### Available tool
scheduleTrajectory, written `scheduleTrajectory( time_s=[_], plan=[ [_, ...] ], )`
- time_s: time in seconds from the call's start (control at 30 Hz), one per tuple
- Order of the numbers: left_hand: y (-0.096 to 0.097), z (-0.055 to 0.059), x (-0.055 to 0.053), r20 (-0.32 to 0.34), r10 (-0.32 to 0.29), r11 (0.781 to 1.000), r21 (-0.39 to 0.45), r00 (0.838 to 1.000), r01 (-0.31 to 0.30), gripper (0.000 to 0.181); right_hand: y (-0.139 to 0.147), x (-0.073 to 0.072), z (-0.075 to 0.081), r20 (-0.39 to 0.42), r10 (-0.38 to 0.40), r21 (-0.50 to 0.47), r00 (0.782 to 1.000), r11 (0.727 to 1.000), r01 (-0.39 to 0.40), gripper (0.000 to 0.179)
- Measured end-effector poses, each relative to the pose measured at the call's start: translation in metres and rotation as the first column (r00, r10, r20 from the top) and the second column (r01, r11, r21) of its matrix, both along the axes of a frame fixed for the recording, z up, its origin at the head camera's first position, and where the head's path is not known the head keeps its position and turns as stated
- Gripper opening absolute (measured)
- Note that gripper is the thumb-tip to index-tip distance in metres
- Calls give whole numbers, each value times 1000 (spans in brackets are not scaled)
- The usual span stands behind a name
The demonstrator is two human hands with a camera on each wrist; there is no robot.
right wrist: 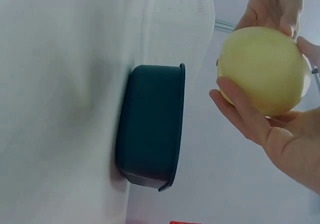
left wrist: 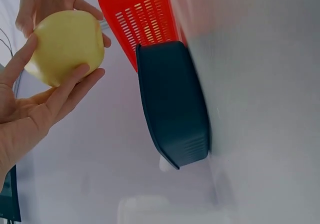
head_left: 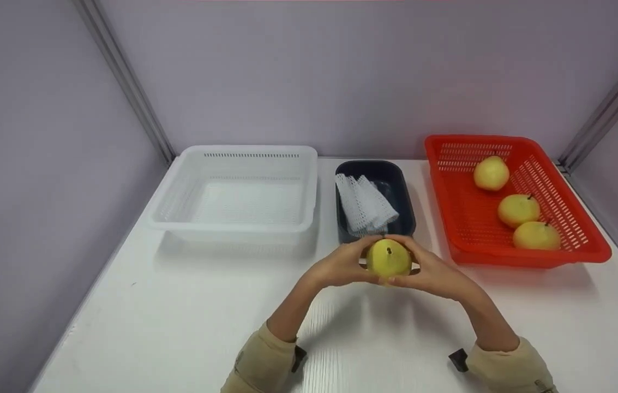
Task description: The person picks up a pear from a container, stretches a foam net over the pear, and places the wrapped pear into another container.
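A yellow pear (head_left: 389, 258) with a dark stem end is held between both hands, raised above the table in front of the dark bin. My left hand (head_left: 346, 265) grips its left side, thumb low and fingers over the far side. From the right, my right hand (head_left: 430, 271) grips it the same way. In the left wrist view the pear (left wrist: 67, 47) shows a smooth pale skin, and the right wrist view shows the pear (right wrist: 264, 70) with fingers around it. Just beyond the hands, white foam net sleeves (head_left: 364, 203) lie in the dark bin (head_left: 404, 204).
At the back left of the white table (head_left: 189, 322) stands a white basket (head_left: 232, 226) with nothing in it. A red basket (head_left: 461, 218) at the right contains three more pears (head_left: 537, 236). Pale panels (head_left: 298, 76) enclose the back and sides.
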State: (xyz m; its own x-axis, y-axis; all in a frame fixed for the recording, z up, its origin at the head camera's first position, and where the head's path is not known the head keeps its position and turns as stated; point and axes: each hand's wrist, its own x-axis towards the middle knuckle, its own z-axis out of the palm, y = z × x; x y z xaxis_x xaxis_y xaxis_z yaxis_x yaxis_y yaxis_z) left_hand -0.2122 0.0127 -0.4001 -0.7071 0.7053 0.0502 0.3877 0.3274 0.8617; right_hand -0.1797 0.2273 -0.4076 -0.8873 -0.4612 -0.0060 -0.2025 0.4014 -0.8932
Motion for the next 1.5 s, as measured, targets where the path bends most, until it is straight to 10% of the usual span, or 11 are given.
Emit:
scheduleTrajectory(
  time_s=[0.93,1.5],
  plan=[
    [-3,-15,-1,-23,-98,954,-288,995,87,58,-9,-5,-19,-43,122,202,992,973,-111,57],
    [11,-18,-1,-74,-144,939,-325,987,113,55,-4,-3,-16,-39,105,230,994,969,-94,54]
  ],
)
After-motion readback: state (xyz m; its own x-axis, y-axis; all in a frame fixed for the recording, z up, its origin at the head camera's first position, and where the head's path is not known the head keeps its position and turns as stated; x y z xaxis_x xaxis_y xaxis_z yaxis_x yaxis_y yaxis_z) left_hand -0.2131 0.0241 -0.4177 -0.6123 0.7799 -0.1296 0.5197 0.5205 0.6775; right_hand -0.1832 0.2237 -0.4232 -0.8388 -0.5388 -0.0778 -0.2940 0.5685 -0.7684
